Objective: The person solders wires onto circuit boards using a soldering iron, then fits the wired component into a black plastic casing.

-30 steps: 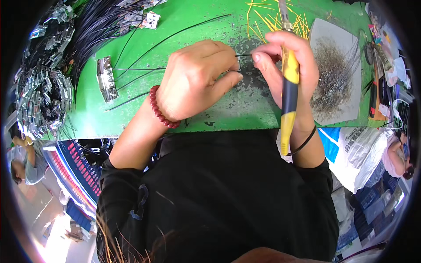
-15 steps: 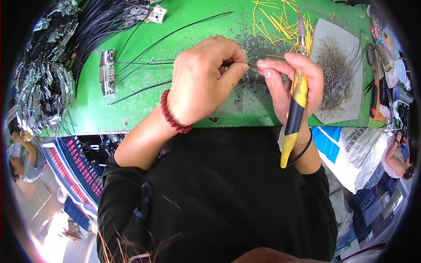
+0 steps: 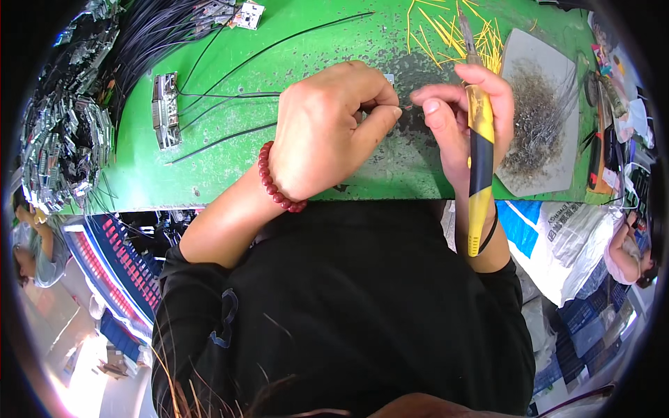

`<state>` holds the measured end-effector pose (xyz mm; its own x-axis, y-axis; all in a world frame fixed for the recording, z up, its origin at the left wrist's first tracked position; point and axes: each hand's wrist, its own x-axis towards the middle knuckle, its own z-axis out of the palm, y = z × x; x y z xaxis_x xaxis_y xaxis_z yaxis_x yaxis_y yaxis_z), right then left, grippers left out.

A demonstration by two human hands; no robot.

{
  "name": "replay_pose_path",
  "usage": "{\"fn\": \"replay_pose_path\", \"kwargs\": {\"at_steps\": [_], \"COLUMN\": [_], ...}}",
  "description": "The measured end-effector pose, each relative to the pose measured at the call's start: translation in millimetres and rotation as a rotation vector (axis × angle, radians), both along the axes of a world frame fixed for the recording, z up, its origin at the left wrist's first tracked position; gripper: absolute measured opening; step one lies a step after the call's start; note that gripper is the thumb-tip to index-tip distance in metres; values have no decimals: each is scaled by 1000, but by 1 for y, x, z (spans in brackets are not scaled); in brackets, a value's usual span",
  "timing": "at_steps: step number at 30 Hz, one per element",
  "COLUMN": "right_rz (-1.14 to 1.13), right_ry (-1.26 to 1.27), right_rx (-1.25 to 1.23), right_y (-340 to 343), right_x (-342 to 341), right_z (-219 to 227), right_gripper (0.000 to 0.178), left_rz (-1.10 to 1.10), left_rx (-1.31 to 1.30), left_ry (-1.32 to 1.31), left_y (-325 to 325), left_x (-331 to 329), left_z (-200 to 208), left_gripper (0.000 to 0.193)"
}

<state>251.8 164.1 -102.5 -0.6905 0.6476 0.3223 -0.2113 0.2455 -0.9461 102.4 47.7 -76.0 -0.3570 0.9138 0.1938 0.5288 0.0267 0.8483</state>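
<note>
My left hand (image 3: 331,129), with a red bead bracelet at the wrist, is closed in a pinch on a thin black wire (image 3: 261,95). A short, bare-looking wire end sticks out past the fingertips. The wire runs left to a small metal-cased part (image 3: 166,111) lying on the bench, from which more black wires spread. My right hand (image 3: 481,118) holds a yellow and black soldering iron (image 3: 481,164) upright between thumb and fingers, its metal tip pointing to the far side. Its thumb and a fingertip are near the wire end, apart from it.
Yellow thin tubes (image 3: 446,35) lie scattered at the far right of the green bench (image 3: 230,184). A grey pad (image 3: 540,177) with dark residue and wire bits is beside them. Piled metal parts (image 3: 70,139) and a black wire bundle (image 3: 150,42) occupy the left. People sit at both sides.
My right hand's fingers have drawn slightly away from the wire end, and the soldering iron has swung more upright. The left hand keeps its pinch; the metal-cased part has shifted slightly left.
</note>
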Motion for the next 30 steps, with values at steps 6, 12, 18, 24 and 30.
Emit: {"fn": "replay_pose_path", "kwargs": {"at_steps": [6, 12, 18, 24, 30], "right_rz": [-6, -27, -47, -60, -105], "right_ry": [-21, -67, -79, -260, -132], "right_rx": [37, -67, -31, -25, -106], "right_y": [-6, -8, -1, 18, 34], "right_x": [-1, -2, -1, 14, 38], "right_z": [2, 6, 2, 11, -4], "right_gripper": [37, 38, 36, 51, 51], "left_rz": [0, 26, 24, 47, 25], "left_rx": [30, 42, -73, -7, 19], "left_ry": [37, 32, -53, 322, 359], "left_y": [-1, 1, 5, 17, 23], "left_x": [1, 2, -1, -6, -9], "left_z": [-1, -5, -2, -28, -36], "left_gripper": [6, 7, 8, 10, 10]}}
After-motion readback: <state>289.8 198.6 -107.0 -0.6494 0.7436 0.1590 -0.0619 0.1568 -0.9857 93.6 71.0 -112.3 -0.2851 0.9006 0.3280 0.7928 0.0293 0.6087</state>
